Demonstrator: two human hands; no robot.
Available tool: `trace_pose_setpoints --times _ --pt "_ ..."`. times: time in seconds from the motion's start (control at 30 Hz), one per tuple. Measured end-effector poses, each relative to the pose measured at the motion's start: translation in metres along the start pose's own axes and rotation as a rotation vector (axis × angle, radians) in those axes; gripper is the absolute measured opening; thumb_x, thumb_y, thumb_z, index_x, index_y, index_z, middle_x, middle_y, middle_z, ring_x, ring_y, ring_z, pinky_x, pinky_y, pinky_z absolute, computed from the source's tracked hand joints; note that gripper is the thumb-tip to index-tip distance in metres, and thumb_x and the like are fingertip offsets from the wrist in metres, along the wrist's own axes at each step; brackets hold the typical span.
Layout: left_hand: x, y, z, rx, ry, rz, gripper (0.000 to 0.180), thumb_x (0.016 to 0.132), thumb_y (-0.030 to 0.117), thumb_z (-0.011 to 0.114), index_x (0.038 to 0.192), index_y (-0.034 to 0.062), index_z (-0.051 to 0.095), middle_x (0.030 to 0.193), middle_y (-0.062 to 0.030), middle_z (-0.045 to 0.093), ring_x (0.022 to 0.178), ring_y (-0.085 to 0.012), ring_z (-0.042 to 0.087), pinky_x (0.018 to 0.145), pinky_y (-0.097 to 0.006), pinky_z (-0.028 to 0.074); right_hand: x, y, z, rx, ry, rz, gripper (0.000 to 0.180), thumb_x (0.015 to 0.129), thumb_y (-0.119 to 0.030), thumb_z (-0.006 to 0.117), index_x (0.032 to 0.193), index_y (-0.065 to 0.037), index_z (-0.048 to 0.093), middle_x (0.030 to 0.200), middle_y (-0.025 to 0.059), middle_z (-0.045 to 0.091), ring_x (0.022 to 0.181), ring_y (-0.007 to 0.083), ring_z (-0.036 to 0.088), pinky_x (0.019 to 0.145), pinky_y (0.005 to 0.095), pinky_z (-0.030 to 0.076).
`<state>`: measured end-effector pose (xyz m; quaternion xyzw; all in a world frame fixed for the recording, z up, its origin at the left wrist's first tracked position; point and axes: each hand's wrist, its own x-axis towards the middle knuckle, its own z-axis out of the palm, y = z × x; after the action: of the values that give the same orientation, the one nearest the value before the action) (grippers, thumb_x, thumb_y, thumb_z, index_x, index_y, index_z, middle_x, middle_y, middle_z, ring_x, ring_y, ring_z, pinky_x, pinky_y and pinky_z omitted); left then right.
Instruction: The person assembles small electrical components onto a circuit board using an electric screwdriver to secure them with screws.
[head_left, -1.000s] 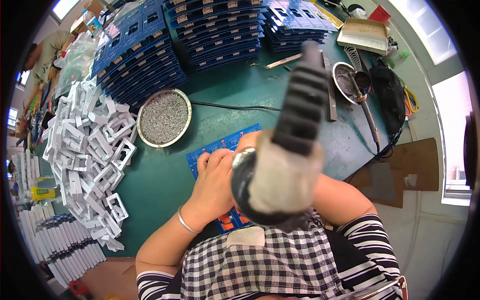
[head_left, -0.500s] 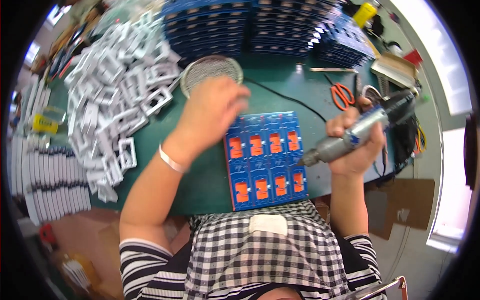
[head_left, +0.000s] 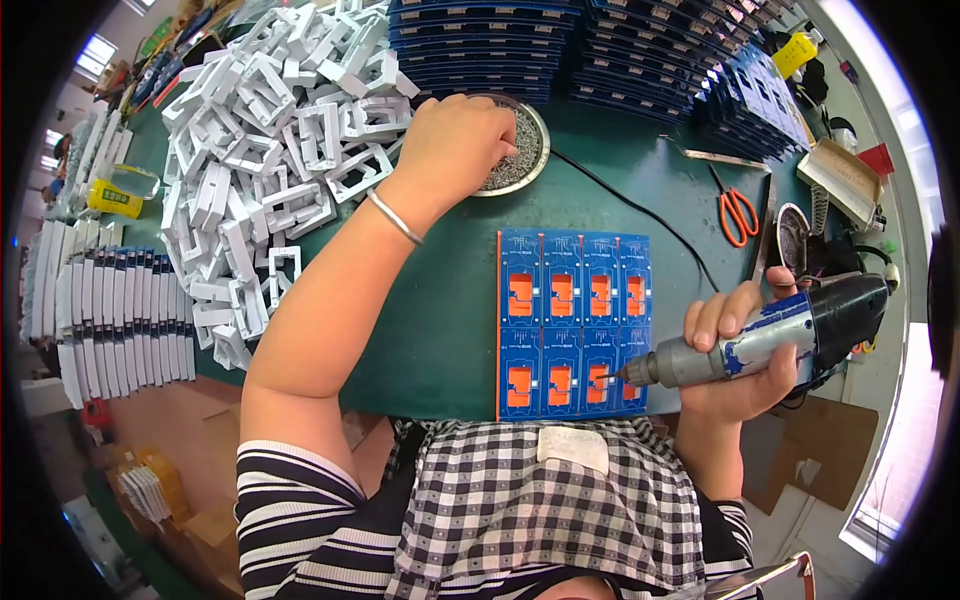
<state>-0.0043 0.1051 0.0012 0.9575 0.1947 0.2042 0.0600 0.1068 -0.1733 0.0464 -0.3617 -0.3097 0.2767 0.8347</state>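
Left hand [head_left: 455, 135] stretched out over the round, shallow metal dish of small grey screws [head_left: 520, 150], fingers curled down into the heap; whether anything is pinched between the fingertips cannot be told, knuckles hiding them. Thin silver bangle [head_left: 392, 216] around the left wrist

Right hand [head_left: 745, 350] wrapped tight around a grey, blue-marked electric screwdriver with a black rear end [head_left: 770, 335], held nearly level, tip pointing left and touching the lower row of the blue rectangular panel of circuit boards with orange patches [head_left: 572, 320]. Panel flat on the green table top [head_left: 440, 300], just in front of the checked apron [head_left: 550, 510], between the two arms

Beside the left forearm, a big loose heap of white plastic frames [head_left: 270, 140]. Further left, rows of white flat parts standing on edge [head_left: 100, 310] and a yellow bottle [head_left: 115, 198] lying near the table edge. Along the far edge, stacks of dark blue trays [head_left: 600, 45]. Right of the panel, orange-handled scissors [head_left: 738, 212] flat on the table, a black cable [head_left: 640, 212] running from the dish toward the right, and a second small round metal bowl [head_left: 792, 235] just above the screwdriver
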Motion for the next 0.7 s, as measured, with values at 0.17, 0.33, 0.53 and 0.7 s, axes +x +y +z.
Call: trace_pose_setpoints --times 0.17,0.33,0.53,0.7 --pt "-0.017 0.021 -0.019 -0.221 0.006 -0.077 0.008 0.079 0.014 0.065 0.081 0.0068 0.061 0.079 -0.0075 0.064 0.073 -0.0258 0.062 0.063 -0.035 0.048 0.001 0.002 0.001 -0.034 0.023 0.028 0.063 0.084 -0.046 0.057 0.128 -0.008 0.033 0.075 0.0068 0.053 0.058 0.0199 0.057 0.058 0.0337 0.047" --pt "-0.086 0.054 -0.048 -0.671 -0.195 -0.161 0.011 0.078 0.01 0.07 0.081 0.0039 0.062 0.075 -0.0089 0.063 0.064 -0.0198 0.06 0.058 -0.029 0.047 -0.005 0.003 0.006 -0.026 -0.002 0.013 0.065 0.083 -0.044 0.059 0.129 -0.008 0.031 0.075 0.0072 0.054 0.059 0.0209 0.058 0.059 0.034 0.048" --pt "-0.146 0.078 -0.041 -0.819 -0.262 -0.244 0.012 0.078 0.008 0.069 0.09 0.0052 0.069 0.081 -0.0088 0.065 0.071 -0.024 0.063 0.063 -0.031 0.05 -0.011 0.009 0.022 -0.091 0.044 0.083 0.069 0.084 -0.047 0.059 0.132 -0.007 0.031 0.08 0.0048 0.052 0.063 0.0176 0.056 0.064 0.0332 0.045" --pt "-0.166 0.089 -0.028 -0.805 -0.116 -0.239 0.017 0.075 -0.004 0.067 0.09 0.0033 0.067 0.082 -0.0085 0.066 0.071 -0.0209 0.063 0.061 -0.029 0.049 0.011 -0.004 0.035 0.005 -0.077 -0.022 0.082 0.08 -0.033 0.072 0.141 -0.008 0.023 0.101 0.0069 0.049 0.086 0.0183 0.054 0.074 0.032 0.044"
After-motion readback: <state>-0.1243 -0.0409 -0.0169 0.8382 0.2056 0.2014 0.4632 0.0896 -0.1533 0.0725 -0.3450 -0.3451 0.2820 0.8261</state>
